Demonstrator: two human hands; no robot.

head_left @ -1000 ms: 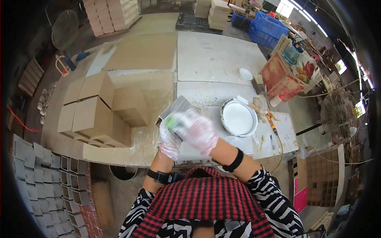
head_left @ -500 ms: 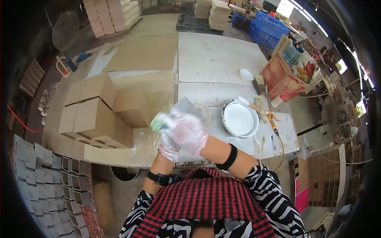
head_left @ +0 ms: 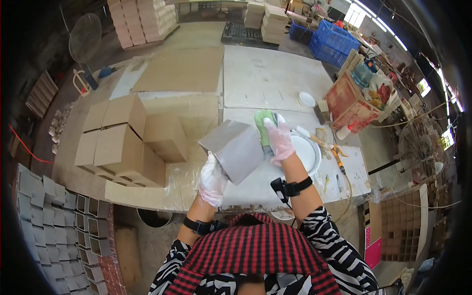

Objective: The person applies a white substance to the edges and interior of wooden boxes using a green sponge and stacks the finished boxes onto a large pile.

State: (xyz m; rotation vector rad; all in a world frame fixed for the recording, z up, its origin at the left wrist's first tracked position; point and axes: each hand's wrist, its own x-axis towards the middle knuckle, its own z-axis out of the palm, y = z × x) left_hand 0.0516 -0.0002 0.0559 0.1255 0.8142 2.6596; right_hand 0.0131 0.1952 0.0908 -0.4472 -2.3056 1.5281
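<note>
Swinging away to the right since half a second ago, the right hand (head_left: pixel 279 141) has left its place across the left hand (head_left: pixel 213 182) and now stands beside the white tub (head_left: pixel 319 158), its wrist covering part of the tub's near-left edge. More of the grey box (head_left: pixel 235 150) shows as a result.

Both hands wear thin clear gloves. The left is closed around the lower-left edge of the box, holding it tilted above the bench (head_left: pixel 201 108); the right pinches a green-and-grey cloth (head_left: pixel 262 120). From the right hand, the box lies to the left and slightly nearer the body. The cloth is just beside the box's right side; whether they touch, I cannot tell. Foreshortening hides which way the box's long axis runs. For the box, the left hand is the nearer, already on it; for the tub, the right.

The tub contains white liquid (head_left: pixel 306 151). Beyond it sits a smaller white bowl (head_left: pixel 307 100), contents unclear. A brush (head_left: pixel 319 142) and an orange tool (head_left: pixel 338 153) lie to the tub's right. Brown boxes (head_left: pixel 118 142) are stacked on the bench's left; below, hollow grey boxes (head_left: pixel 96 216) stand in a pile. Blue crates (head_left: pixel 333 43) are at the far right.
</note>
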